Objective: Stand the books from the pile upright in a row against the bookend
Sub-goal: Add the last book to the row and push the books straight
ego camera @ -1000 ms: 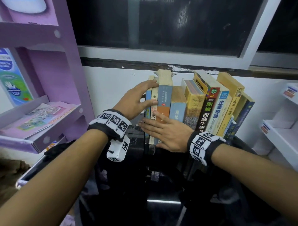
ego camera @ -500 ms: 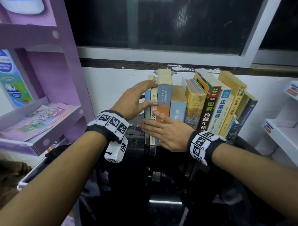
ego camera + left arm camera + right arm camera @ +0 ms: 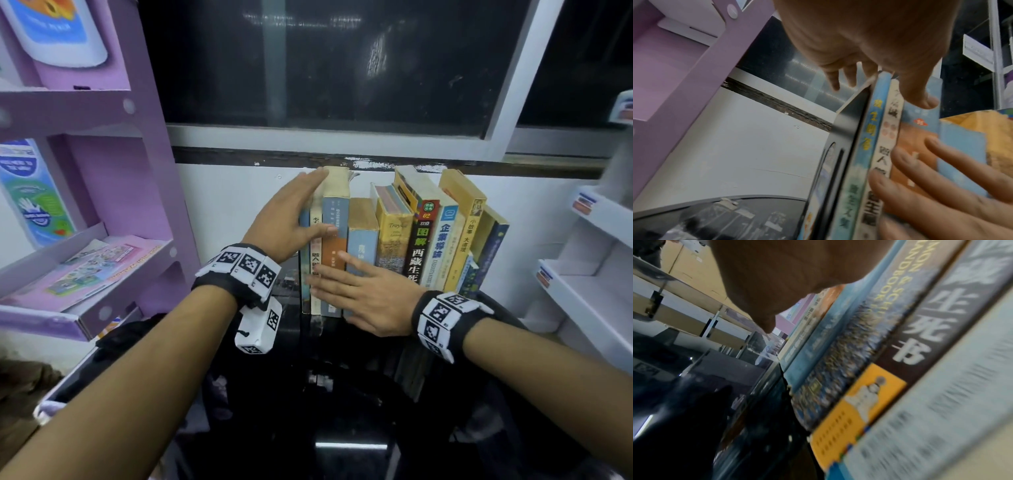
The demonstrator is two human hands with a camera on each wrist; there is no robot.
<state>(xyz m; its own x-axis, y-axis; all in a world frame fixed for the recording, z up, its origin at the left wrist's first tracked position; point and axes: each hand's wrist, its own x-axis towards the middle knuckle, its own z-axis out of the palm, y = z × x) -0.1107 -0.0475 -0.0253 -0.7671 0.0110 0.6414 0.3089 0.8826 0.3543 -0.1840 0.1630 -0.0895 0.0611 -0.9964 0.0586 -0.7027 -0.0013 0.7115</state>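
Observation:
A row of books stands on the black glass table (image 3: 342, 411) against the white wall. The left end has a thin blue book (image 3: 304, 274), a cream one (image 3: 315, 270) and a tall blue-and-orange one (image 3: 335, 212). In the left wrist view the black metal bookend (image 3: 846, 129) stands flush against the thin blue book (image 3: 865, 129). My left hand (image 3: 284, 219) lies flat along that end, thumb across the spines. My right hand (image 3: 363, 294) presses straight fingers on the lower spines. The books at the right (image 3: 462, 233) lean left.
A purple shelf unit (image 3: 113, 205) with leaflets stands close on the left. A white shelf (image 3: 589, 274) is at the right. A dark window (image 3: 342, 68) is above the books. The table's front part shows only reflections.

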